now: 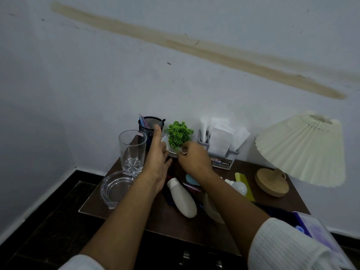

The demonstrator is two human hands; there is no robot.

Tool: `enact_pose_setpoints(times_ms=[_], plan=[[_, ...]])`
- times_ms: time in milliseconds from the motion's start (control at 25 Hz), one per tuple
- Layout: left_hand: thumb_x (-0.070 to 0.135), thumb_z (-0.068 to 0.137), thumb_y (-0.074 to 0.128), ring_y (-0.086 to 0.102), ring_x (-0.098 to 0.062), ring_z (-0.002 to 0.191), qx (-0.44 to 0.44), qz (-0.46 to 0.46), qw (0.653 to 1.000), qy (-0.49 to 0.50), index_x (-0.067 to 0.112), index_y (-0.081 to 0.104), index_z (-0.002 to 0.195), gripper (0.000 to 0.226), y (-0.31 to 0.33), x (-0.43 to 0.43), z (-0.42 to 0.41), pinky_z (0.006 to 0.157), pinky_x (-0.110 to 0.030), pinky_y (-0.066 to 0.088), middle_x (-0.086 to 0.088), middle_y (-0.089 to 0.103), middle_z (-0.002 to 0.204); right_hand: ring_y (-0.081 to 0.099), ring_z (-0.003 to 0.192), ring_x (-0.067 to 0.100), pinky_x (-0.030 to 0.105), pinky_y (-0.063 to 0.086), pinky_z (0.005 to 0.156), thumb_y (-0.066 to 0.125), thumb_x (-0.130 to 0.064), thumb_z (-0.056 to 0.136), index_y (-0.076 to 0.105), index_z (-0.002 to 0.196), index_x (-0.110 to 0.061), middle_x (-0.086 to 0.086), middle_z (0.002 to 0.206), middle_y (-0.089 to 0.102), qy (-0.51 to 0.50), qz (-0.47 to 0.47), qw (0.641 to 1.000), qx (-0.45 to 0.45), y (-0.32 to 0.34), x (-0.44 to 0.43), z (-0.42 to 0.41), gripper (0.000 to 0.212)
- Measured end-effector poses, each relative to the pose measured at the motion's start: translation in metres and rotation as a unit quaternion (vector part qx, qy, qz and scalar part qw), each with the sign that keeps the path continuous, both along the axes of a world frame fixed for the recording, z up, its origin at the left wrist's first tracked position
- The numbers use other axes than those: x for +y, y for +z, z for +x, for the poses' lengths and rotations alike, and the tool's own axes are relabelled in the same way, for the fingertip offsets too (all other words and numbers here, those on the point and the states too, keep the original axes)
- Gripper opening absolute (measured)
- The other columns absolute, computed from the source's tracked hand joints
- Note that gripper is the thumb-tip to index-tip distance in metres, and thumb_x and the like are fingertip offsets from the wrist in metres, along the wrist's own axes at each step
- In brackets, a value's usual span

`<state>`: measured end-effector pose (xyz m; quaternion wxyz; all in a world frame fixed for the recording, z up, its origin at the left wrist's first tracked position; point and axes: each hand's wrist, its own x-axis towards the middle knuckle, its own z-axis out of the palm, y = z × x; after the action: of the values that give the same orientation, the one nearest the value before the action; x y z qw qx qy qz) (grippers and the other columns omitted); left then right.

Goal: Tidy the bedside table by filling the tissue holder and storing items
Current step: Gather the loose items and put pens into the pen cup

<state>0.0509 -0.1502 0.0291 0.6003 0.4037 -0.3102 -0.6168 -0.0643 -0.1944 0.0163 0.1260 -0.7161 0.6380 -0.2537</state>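
- The left hand (157, 152) is pressing against the left side of the plant pot (172, 153), thumb upright. I cannot tell whether its fingers are curling round.
- The right hand (192, 158) is pinching the pot's right rim.
- The tissue holder (222, 154) is standing just right of them on the counter (155, 215), already stuffed. The storing step is likely underway, and the next move is calling for a level, two-handed lift.
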Motion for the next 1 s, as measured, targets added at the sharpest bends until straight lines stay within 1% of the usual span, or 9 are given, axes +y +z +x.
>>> enact_pose_setpoints(times_ms=[280,440,520,600,680,720,800,880,1000], plan=[[0.078,0.09,0.031,0.044,-0.015,0.138,0.005,0.003,1.0,-0.007,0.016,0.037,0.155,0.09,-0.006,-0.005,-0.002,0.113,-0.035,0.03,-0.005,0.042,0.158,0.071,0.083,0.028,0.048,0.061,0.077,0.061,-0.021,0.091,0.068,0.115,-0.012,0.006,0.102,0.072,0.004,0.023,0.996,-0.089,-0.001,0.002,0.003,0.027],[0.079,0.09,0.031,0.059,-0.004,0.116,0.002,0.006,1.0,0.004,0.018,0.053,0.145,0.085,-0.004,-0.01,-0.001,0.093,-0.026,0.042,0.002,0.063,0.139,0.068,0.104,0.024,0.034,0.055,0.088,0.059,-0.016,0.092,0.067,0.124,-0.011,0.007,0.12,0.072,-0.006,-0.029,0.997,-0.064,-0.004,0.012,-0.001,0.033],[0.077,0.092,0.03,0.061,-0.002,0.112,0.0,0.008,1.0,0.005,0.018,0.055,0.143,0.082,-0.005,-0.011,-0.003,0.103,-0.03,0.04,0.004,0.067,0.13,0.067,0.11,0.021,0.028,0.05,0.09,0.057,-0.013,0.094,0.066,0.13,-0.011,0.006,0.125,0.07,0.0,-0.03,0.995,-0.09,-0.006,0.015,-0.003,0.037],[0.074,0.095,0.029,0.059,0.002,0.101,-0.013,0.005,1.0,0.0,0.019,0.053,0.143,0.078,-0.002,-0.007,-0.008,0.106,-0.029,0.034,0.011,0.069,0.113,0.067,0.111,0.019,0.028,0.051,0.094,0.056,-0.01,0.094,0.063,0.133,-0.01,0.007,0.129,0.069,0.01,-0.018,0.992,-0.124,-0.006,0.016,-0.003,0.04],[0.069,0.097,0.03,0.056,0.003,0.095,-0.059,0.004,0.998,-0.001,0.021,0.047,0.148,0.071,0.011,0.0,-0.01,0.101,-0.025,0.033,0.018,0.061,0.101,0.066,0.11,0.016,0.032,0.054,0.096,0.056,-0.009,0.094,0.063,0.133,-0.012,0.005,0.129,0.068,0.012,-0.022,0.989,-0.147,-0.004,0.018,-0.006,0.04],[0.067,0.098,0.033,0.056,-0.001,0.101,-0.094,0.003,0.996,-0.003,0.023,0.045,0.149,0.068,0.018,0.003,-0.01,0.1,-0.025,0.036,0.018,0.06,0.103,0.066,0.108,0.015,0.032,0.055,0.095,0.056,-0.008,0.094,0.064,0.132,-0.012,0.004,0.127,0.068,0.015,-0.024,0.986,-0.162,-0.002,0.02,-0.008,0.039],[0.067,0.097,0.041,0.053,-0.013,0.123,-0.173,0.012,0.985,-0.002,0.022,0.047,0.149,0.069,0.033,0.013,-0.004,0.109,-0.035,0.039,0.006,0.061,0.13,0.066,0.103,0.015,0.034,0.057,0.091,0.056,-0.008,0.095,0.065,0.129,-0.012,0.003,0.12,0.07,0.021,-0.014,0.979,-0.201,0.003,0.025,-0.011,0.035],[0.066,0.094,0.049,0.056,-0.019,0.126,-0.266,0.002,0.964,0.003,0.023,0.06,0.135,0.061,0.043,0.027,0.008,0.111,-0.047,0.043,-0.001,0.061,0.138,0.067,0.098,0.016,0.043,0.06,0.088,0.057,-0.009,0.095,0.066,0.125,-0.013,0.002,0.11,0.07,0.02,-0.001,0.971,-0.239,0.006,0.032,-0.01,0.031],[0.063,0.092,0.052,0.072,-0.015,0.095,-0.387,-0.05,0.92,0.026,0.028,0.074,0.089,0.041,0.057,0.054,0.035,0.095,-0.049,0.055,0.006,0.077,0.098,0.068,0.096,0.018,0.05,0.06,0.086,0.059,-0.011,0.095,0.067,0.12,-0.014,0.002,0.102,0.07,0.026,0.029,0.961,-0.275,0.011,0.044,0.003,0.027]])
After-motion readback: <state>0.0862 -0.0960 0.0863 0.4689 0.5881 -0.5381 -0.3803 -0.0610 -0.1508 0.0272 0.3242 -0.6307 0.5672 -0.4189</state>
